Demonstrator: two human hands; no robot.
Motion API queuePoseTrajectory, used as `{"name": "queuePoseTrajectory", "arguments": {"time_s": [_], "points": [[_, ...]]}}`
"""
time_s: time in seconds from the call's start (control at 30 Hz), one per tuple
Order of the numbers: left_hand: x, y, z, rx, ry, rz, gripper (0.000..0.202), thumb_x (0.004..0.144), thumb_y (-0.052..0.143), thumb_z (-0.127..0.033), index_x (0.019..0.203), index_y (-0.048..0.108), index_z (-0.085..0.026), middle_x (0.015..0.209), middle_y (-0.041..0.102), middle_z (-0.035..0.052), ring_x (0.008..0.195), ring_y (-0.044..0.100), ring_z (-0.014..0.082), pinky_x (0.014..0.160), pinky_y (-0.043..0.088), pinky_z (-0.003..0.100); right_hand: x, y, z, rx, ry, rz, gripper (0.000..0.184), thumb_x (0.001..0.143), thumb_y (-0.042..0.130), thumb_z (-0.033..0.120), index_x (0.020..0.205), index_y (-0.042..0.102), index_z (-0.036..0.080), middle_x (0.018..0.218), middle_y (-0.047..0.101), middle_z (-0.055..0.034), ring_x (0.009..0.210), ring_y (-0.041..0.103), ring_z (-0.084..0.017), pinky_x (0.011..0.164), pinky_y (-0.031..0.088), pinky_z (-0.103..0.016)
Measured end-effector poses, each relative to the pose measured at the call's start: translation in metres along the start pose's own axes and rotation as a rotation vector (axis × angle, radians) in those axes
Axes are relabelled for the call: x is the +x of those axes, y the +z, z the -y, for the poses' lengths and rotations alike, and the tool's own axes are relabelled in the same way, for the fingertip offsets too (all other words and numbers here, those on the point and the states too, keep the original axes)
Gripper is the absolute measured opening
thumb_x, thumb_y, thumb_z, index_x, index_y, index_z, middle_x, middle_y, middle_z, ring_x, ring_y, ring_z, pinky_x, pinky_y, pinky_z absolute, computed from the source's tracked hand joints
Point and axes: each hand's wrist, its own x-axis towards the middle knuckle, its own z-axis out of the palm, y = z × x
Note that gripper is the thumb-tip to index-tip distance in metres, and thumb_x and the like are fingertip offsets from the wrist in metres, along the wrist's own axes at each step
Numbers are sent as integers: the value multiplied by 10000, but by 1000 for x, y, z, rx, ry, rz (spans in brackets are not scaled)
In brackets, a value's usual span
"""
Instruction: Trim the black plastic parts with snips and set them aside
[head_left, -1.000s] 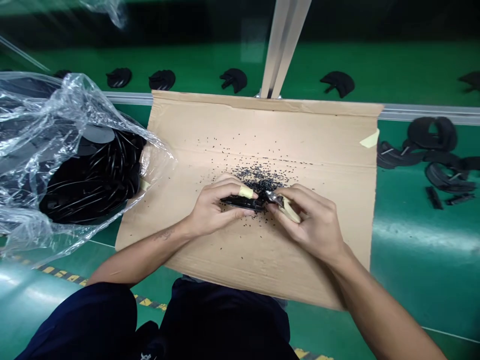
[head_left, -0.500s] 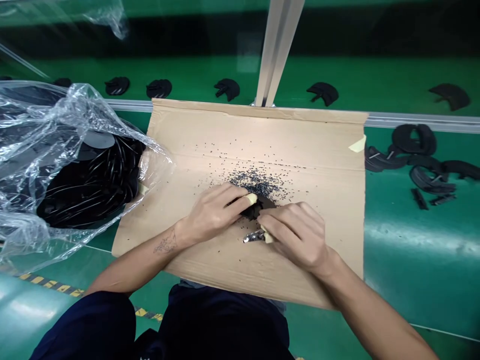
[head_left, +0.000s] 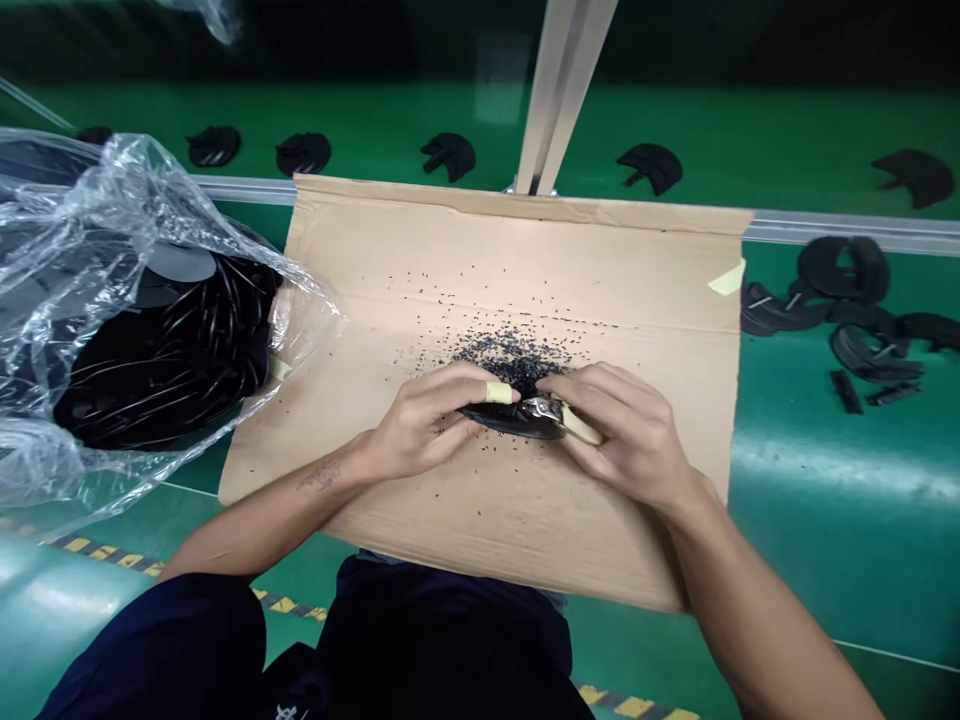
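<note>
My left hand [head_left: 427,418] is closed on the left side of a round black plastic part [head_left: 504,420], with yellow tape wrapped round one finger. In my right hand [head_left: 626,425] is a pair of nippers [head_left: 541,408] with a silver head and pale handles. Their jaws lie at the part's upper face, near its right side; whether they bite on anything is too small to tell. Many tiny black scraps [head_left: 506,352] lie scattered on the cardboard sheet [head_left: 420,505] just beyond the hands.
At the left stands a clear plastic bag [head_left: 142,190] full of black parts [head_left: 172,370]. More black parts [head_left: 870,355] lie on the green surface at right. Several others [head_left: 651,167] are spaced along the back, behind a metal rail [head_left: 832,228] and an upright post [head_left: 559,100].
The nippers have swung from pointing toward me, below the part, up onto it. The black part is now tilted, its near rim showing. The view has shifted slightly.
</note>
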Motion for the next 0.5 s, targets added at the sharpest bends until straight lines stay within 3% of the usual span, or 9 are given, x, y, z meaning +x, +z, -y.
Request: {"name": "queuePoseTrajectory", "arguments": {"time_s": [0.3, 0.5], "points": [[-2, 2, -2, -58, -46, -7, 274, 937, 615, -99, 1183, 704, -180, 1050, 728, 87, 967, 696, 142, 825, 602, 273, -3, -1, 2, -118, -44, 40, 257, 963, 591, 235, 1205, 670, 196, 941, 750, -87, 814, 689, -193, 691, 538, -342], [-2, 2, -1, -64, -23, -7, 303, 938, 631, -118, 1225, 698, -186, 1062, 728, 89, 962, 699, 141, 815, 607, 270, -3, -1, 7, -289, -68, -8, 257, 948, 577, 138, 1179, 684, 175, 902, 757, -79, 753, 676, -179, 654, 534, -323]]}}
